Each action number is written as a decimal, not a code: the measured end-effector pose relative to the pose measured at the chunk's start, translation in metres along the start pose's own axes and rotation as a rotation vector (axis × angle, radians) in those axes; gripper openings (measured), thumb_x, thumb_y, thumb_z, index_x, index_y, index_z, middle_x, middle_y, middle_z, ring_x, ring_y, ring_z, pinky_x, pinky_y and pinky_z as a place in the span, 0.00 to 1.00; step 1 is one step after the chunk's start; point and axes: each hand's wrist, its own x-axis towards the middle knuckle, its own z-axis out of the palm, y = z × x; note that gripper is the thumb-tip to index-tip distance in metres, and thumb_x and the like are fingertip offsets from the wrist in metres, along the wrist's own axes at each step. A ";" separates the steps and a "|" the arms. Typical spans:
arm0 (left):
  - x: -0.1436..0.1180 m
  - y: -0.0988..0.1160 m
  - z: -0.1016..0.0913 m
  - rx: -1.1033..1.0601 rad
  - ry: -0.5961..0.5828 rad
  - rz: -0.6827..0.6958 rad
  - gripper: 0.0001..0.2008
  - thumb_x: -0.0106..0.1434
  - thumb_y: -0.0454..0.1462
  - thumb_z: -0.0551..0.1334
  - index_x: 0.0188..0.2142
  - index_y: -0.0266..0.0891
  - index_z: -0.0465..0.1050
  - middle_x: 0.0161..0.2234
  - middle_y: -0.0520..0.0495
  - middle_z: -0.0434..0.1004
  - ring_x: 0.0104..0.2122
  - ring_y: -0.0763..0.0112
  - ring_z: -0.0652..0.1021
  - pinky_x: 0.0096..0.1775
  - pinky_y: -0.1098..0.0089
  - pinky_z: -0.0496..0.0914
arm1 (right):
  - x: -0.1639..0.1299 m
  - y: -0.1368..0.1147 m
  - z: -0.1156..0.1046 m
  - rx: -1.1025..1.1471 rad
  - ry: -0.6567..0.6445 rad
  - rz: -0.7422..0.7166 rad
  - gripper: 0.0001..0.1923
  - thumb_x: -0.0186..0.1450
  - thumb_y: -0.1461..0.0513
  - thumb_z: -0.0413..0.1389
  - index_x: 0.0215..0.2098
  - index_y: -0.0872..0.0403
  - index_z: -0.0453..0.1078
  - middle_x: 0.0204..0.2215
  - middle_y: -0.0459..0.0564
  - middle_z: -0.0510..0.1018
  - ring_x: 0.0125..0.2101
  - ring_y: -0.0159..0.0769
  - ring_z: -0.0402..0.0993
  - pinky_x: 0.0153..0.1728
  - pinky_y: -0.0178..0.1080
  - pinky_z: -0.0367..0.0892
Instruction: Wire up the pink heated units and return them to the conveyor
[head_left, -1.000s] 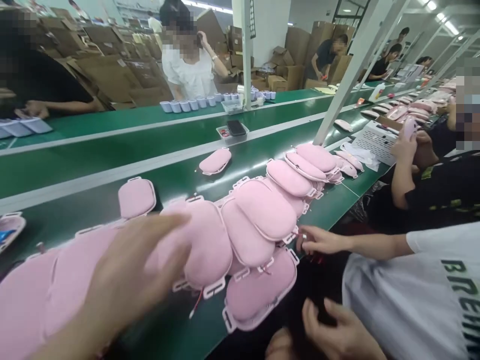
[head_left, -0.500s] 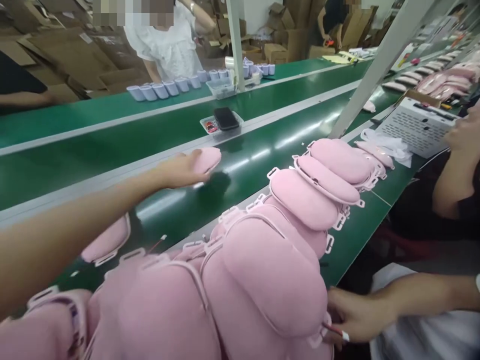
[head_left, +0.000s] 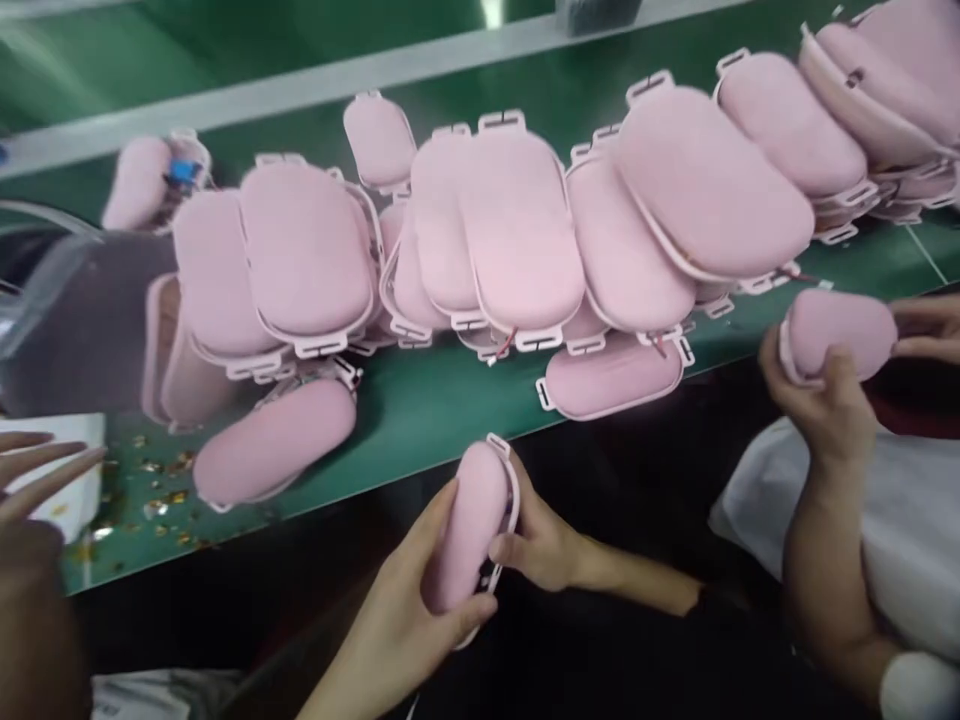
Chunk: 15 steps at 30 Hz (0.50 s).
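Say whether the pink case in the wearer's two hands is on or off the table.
Off: the left hand and right hand hold the case, nearly all of it showing past the edge of the table.

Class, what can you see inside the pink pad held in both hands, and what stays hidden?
Small dark bits show along the pale rim of the pad, too small to name. The rest is covered by the pad itself and the right hand.

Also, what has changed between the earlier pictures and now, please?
The left hand drew back toward the body from the green worktop, apparently bringing the pink case it had gripped there; the right hand now holds it too. The heap of pink cases stays on the worktop.
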 end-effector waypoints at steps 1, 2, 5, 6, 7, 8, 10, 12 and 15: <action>-0.009 -0.007 0.008 -0.205 -0.011 -0.132 0.43 0.69 0.55 0.67 0.77 0.48 0.55 0.70 0.37 0.68 0.66 0.45 0.75 0.62 0.54 0.77 | -0.003 0.001 -0.009 0.002 0.067 -0.054 0.25 0.65 0.48 0.67 0.58 0.43 0.79 0.37 0.42 0.86 0.50 0.40 0.85 0.37 0.35 0.84; -0.015 -0.013 0.013 -0.416 -0.007 -0.259 0.43 0.68 0.56 0.67 0.76 0.48 0.57 0.71 0.37 0.67 0.68 0.43 0.73 0.65 0.51 0.74 | -0.007 0.000 -0.022 -0.002 0.153 -0.127 0.22 0.66 0.47 0.66 0.56 0.43 0.80 0.38 0.40 0.87 0.51 0.36 0.85 0.38 0.31 0.84; -0.022 -0.020 0.021 -0.906 0.080 -0.484 0.46 0.63 0.60 0.70 0.73 0.43 0.63 0.68 0.36 0.71 0.67 0.40 0.72 0.67 0.51 0.71 | -0.012 -0.010 -0.064 -0.111 0.423 -0.335 0.17 0.68 0.46 0.65 0.51 0.43 0.82 0.42 0.34 0.86 0.54 0.18 0.81 0.44 0.15 0.74; -0.022 -0.020 0.022 -1.003 0.101 -0.504 0.46 0.61 0.60 0.71 0.72 0.42 0.65 0.66 0.36 0.73 0.65 0.40 0.75 0.65 0.52 0.73 | -0.011 -0.013 -0.074 -0.184 0.479 -0.376 0.16 0.69 0.45 0.65 0.50 0.42 0.83 0.42 0.32 0.86 0.56 0.15 0.79 0.46 0.12 0.72; -0.022 -0.019 0.022 -1.072 0.113 -0.511 0.46 0.60 0.60 0.73 0.71 0.42 0.68 0.64 0.36 0.75 0.63 0.41 0.77 0.63 0.54 0.75 | -0.009 -0.015 -0.080 -0.270 0.507 -0.404 0.15 0.70 0.46 0.64 0.50 0.40 0.83 0.42 0.32 0.86 0.58 0.14 0.77 0.47 0.12 0.71; -0.022 -0.018 0.021 -1.124 0.116 -0.511 0.45 0.59 0.59 0.74 0.69 0.42 0.69 0.62 0.36 0.77 0.60 0.43 0.79 0.60 0.57 0.78 | -0.006 -0.015 -0.082 -0.363 0.513 -0.426 0.14 0.72 0.46 0.61 0.50 0.38 0.83 0.42 0.32 0.86 0.61 0.15 0.75 0.49 0.14 0.71; -0.020 -0.018 0.019 -1.188 0.121 -0.511 0.42 0.59 0.58 0.75 0.67 0.42 0.73 0.60 0.38 0.79 0.56 0.45 0.81 0.54 0.61 0.81 | 0.000 -0.014 -0.077 -0.545 0.495 -0.467 0.16 0.78 0.51 0.52 0.51 0.36 0.83 0.41 0.35 0.86 0.65 0.18 0.72 0.50 0.18 0.74; -0.019 -0.021 0.017 -1.219 0.127 -0.519 0.41 0.58 0.58 0.75 0.65 0.42 0.75 0.58 0.38 0.81 0.53 0.46 0.83 0.50 0.62 0.82 | 0.005 -0.011 -0.064 -0.694 0.481 -0.487 0.24 0.80 0.57 0.43 0.51 0.35 0.83 0.39 0.37 0.85 0.67 0.20 0.69 0.50 0.21 0.74; -0.017 -0.027 0.017 -1.232 0.125 -0.540 0.41 0.57 0.58 0.76 0.64 0.40 0.76 0.56 0.37 0.82 0.52 0.45 0.84 0.50 0.60 0.83 | 0.009 -0.010 -0.053 -0.877 0.385 -0.490 0.32 0.81 0.59 0.35 0.45 0.38 0.84 0.34 0.40 0.84 0.67 0.22 0.70 0.48 0.21 0.73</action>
